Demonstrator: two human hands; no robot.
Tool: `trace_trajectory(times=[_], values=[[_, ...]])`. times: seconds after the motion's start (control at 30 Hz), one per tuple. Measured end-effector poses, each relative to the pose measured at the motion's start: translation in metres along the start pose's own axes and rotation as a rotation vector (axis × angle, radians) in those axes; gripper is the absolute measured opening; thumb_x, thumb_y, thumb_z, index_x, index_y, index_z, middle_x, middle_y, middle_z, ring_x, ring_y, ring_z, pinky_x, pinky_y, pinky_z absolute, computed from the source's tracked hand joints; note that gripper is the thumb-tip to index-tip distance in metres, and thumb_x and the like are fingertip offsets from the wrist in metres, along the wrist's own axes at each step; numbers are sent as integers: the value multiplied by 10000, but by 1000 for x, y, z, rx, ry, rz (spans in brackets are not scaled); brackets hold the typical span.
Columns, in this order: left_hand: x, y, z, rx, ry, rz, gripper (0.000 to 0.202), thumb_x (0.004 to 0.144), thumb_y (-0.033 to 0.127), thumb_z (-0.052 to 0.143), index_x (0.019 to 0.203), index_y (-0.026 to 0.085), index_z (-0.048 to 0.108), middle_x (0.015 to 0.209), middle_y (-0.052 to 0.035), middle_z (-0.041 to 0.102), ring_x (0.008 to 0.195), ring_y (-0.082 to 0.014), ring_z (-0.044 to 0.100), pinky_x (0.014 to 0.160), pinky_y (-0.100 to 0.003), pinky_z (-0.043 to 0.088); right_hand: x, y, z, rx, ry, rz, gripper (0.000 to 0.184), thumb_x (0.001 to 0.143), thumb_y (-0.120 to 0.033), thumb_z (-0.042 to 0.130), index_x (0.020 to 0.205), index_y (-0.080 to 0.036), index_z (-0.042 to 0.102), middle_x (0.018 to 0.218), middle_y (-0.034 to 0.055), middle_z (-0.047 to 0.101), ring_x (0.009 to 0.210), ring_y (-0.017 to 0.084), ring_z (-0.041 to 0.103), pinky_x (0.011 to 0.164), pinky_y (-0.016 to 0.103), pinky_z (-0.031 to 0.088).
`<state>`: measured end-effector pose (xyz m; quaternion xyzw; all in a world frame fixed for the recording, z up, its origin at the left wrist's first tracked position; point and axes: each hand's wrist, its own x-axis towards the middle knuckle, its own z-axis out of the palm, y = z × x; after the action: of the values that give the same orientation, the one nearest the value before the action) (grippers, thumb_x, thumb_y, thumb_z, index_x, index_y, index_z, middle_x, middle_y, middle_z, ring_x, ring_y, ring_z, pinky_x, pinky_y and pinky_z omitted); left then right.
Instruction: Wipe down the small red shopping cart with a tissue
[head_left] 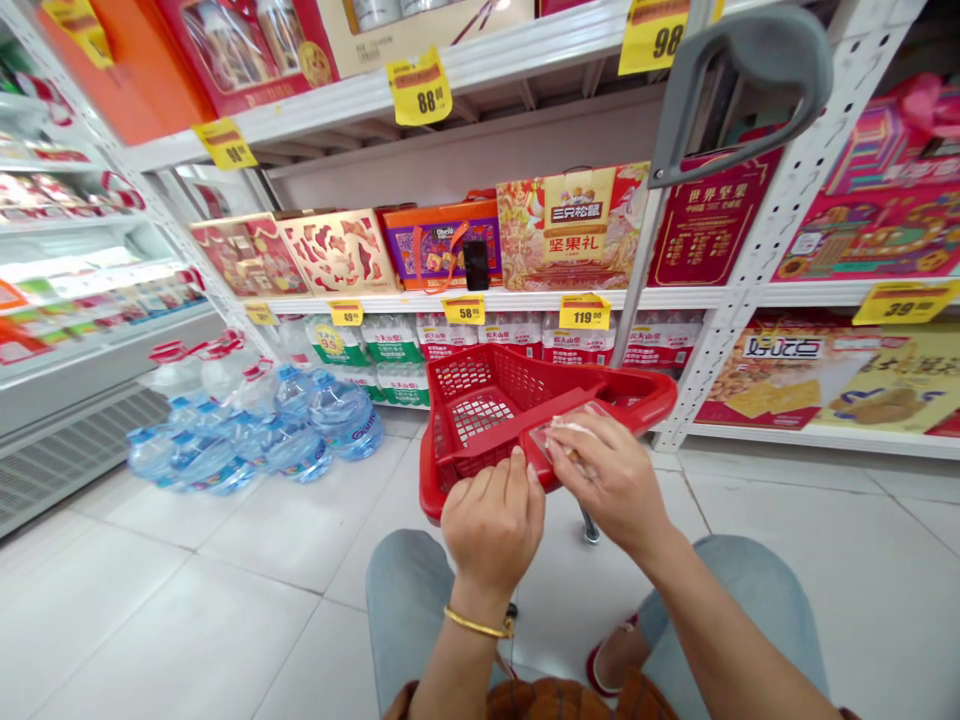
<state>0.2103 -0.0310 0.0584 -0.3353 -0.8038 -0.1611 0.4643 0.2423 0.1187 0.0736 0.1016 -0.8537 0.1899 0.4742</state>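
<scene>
A red plastic shopping basket (480,362) with mesh sides stands tilted in front of me, between my knees and the shelves. My left hand (491,520) is curled over its near rim, with the fingers closed. In my right hand (611,480) a crumpled white tissue (579,428) is pinched, pressed against the basket's red crossbar (536,420). Part of the tissue looks thin and see-through, and the fingers hide the rest of it. The basket's long metal pole (637,270) rises to a grey loop handle (739,90) at upper right.
Shelves (420,303) ahead carry gift boxes (574,228) and packs of bottled water (394,340). A small black device (476,265) sits at the shelf edge. Large water bottles (255,430) stand on the tiled floor at left, beside a chilled cabinet (82,410).
</scene>
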Motion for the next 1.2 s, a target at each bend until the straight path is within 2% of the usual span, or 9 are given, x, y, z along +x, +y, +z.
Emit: trace_trajectory(times=[0.1,0.2,0.37,0.57,0.87,1.03,1.2], values=[[-1,-1,0,3,-10,-2,175,893,171,487,904,137,659,711,-44,711,598,-151,611,588,-327,336,-2,-17,5,50,-60,-59,181,883,-205,539,1009,-204,669,1026,73,696,1002,188,634,998,420,476],[-1,-3,-1,-5,-20,4,180,895,174,481,902,133,655,694,-40,702,594,-150,608,583,-329,337,-4,-21,8,22,-83,-59,181,881,-213,538,1002,-213,673,1038,68,700,1024,191,632,1021,430,454],[-1,-6,-1,-8,-5,32,170,870,176,540,990,125,649,752,-39,723,613,-147,619,582,-326,337,-3,-10,8,-39,-76,-25,127,870,-264,574,920,-231,686,986,36,724,946,171,661,1074,436,391],[-4,-8,1,5,-22,40,184,856,187,556,1006,127,644,760,-35,727,617,-145,624,584,-325,342,0,3,5,-74,-43,-31,116,878,-255,572,900,-229,683,959,29,731,903,164,675,1065,430,391],[-3,-14,-3,2,3,58,178,848,188,561,995,122,636,749,-26,726,608,-138,634,564,-323,356,-3,22,0,-124,-25,-5,118,871,-270,581,892,-233,691,958,25,737,958,188,681,1081,460,374],[-4,-21,-5,-20,24,64,165,845,176,554,981,140,640,768,-27,735,614,-138,645,559,-323,365,-7,30,-4,-98,-8,32,124,880,-274,575,897,-220,685,978,47,730,978,205,678,1054,471,411],[-8,-31,-4,-38,10,79,184,836,172,565,999,143,646,796,-29,743,644,-141,663,568,-325,380,-9,28,-5,-61,17,45,119,869,-242,590,927,-206,687,980,70,724,970,209,672,970,422,493]])
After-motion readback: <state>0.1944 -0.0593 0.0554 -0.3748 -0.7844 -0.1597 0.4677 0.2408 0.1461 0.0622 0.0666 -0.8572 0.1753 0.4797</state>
